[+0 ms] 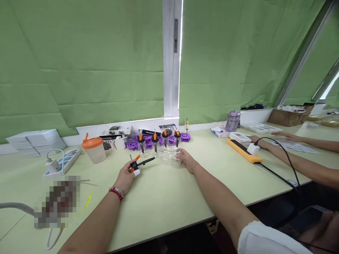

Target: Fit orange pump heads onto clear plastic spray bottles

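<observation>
My left hand (126, 175) is closed around a black and orange spray pump (140, 163) whose long black tube points right, above the table. My right hand (186, 160) reaches forward and rests its fingers on a clear plastic bottle (177, 156) lying on the pale green table (164, 197). Just beyond stands a row of clear bottles with black and orange pump tops (159, 138). Purple round plastic parts (148, 141) lie behind them near the wall.
An orange-lidded cup (93, 149) stands to the left, beside a white power strip (63, 160) and stacked white sheets (37, 141). A yellow power strip (243, 150) with a black cable, a purple bottle (233, 121) and another person's arms (296, 155) are at the right.
</observation>
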`<state>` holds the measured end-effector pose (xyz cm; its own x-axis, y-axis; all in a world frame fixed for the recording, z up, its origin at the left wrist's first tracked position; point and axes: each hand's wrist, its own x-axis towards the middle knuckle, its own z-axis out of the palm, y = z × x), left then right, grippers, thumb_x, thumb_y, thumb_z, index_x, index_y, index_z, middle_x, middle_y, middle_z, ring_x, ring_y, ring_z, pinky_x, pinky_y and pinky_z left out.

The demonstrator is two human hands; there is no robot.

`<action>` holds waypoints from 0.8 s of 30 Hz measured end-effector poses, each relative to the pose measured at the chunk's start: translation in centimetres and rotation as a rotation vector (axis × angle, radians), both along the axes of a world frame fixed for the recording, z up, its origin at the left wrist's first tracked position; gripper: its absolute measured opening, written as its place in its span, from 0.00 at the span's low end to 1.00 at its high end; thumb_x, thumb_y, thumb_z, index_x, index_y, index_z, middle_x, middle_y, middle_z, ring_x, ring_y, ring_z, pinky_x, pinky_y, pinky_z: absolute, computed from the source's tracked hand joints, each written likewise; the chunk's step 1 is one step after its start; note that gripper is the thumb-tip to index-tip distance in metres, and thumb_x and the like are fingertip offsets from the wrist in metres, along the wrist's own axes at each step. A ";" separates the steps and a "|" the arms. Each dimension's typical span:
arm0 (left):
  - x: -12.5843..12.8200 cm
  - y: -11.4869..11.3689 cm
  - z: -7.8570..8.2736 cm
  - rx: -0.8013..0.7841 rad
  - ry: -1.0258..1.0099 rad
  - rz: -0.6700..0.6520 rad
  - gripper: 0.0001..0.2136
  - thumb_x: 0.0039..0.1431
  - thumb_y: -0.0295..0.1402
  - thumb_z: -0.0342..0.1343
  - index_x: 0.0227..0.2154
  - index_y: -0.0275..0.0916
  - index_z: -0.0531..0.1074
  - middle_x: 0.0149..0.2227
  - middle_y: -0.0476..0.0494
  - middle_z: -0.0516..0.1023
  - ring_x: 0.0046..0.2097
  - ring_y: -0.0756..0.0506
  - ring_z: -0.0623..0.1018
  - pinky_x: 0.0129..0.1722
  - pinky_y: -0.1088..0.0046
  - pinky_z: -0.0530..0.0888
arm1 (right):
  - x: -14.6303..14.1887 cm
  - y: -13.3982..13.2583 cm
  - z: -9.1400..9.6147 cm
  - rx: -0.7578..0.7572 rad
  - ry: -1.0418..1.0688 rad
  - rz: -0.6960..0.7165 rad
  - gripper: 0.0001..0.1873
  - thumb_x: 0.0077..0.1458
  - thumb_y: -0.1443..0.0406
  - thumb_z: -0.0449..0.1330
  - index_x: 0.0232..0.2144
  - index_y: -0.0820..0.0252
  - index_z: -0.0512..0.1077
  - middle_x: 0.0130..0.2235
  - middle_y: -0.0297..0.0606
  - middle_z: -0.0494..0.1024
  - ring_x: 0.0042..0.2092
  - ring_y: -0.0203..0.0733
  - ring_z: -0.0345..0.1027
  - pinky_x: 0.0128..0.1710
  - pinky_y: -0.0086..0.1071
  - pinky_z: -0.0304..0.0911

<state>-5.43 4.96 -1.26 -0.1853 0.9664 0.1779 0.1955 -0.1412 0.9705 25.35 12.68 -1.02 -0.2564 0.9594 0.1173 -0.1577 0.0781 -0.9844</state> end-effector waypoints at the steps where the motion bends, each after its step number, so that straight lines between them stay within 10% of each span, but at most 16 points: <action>1: 0.0 0.3 0.1 0.007 -0.004 -0.004 0.34 0.35 0.41 0.65 0.50 0.38 0.66 0.40 0.45 0.73 0.35 0.50 0.71 0.37 0.73 0.68 | -0.1 0.2 -0.1 0.004 0.004 -0.005 0.23 0.39 0.58 0.63 0.40 0.55 0.65 0.31 0.31 0.69 0.30 0.35 0.64 0.27 0.27 0.57; 24: 1.6 1.9 0.1 0.018 0.088 -0.171 0.31 0.37 0.37 0.64 0.49 0.37 0.69 0.42 0.46 0.73 0.41 0.47 0.73 0.45 0.70 0.68 | -2.2 -0.9 0.9 0.022 -0.032 0.055 0.21 0.41 0.59 0.63 0.40 0.53 0.67 0.31 0.31 0.68 0.30 0.35 0.60 0.27 0.27 0.51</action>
<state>-3.78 6.88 -1.13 -0.0017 0.9791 0.2035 0.2514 -0.1965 0.9477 23.20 11.77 -0.09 -0.3125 0.9411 0.1289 -0.1309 0.0917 -0.9871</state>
